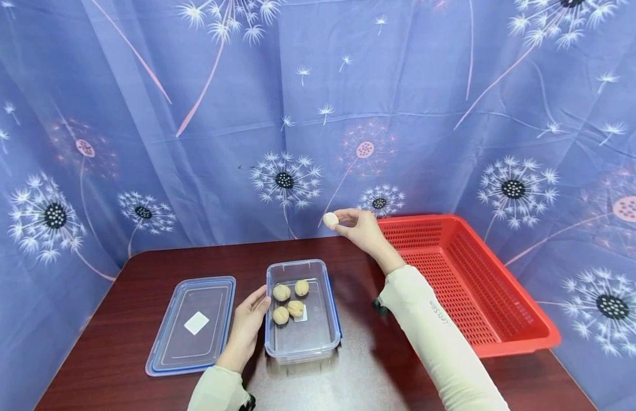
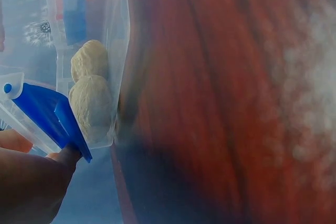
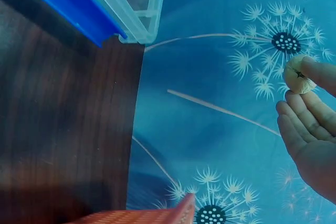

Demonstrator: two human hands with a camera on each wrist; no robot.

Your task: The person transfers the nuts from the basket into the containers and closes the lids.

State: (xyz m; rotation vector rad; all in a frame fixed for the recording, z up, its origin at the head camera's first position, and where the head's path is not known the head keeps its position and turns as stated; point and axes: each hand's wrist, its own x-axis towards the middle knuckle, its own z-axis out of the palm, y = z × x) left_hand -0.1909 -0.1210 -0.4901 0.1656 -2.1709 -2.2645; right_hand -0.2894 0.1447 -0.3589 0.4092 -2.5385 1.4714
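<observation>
Between the thumb and fingertips of my right hand (image 1: 360, 228) is a pale tan walnut (image 1: 330, 219), held up above the far edge of the table. The right wrist view shows this walnut (image 3: 298, 82) with a small dark mark on its end. My left hand (image 1: 248, 322) grips the left side of a clear plastic food container (image 1: 297, 338), which stands uncovered on the table. In the left wrist view, a thumb lies at the container's blue latch flap (image 2: 50, 111). Several walnuts (image 1: 281, 293) lie inside, toward the container's left and far part.
Left of the container lies its clear lid (image 1: 210, 308) with a blue seal and a white label. A large red plastic basket (image 1: 508, 297) stands on the right, partly behind my right forearm. Behind the dark wooden table (image 1: 128, 319) hangs a blue dandelion-print curtain (image 1: 236, 194).
</observation>
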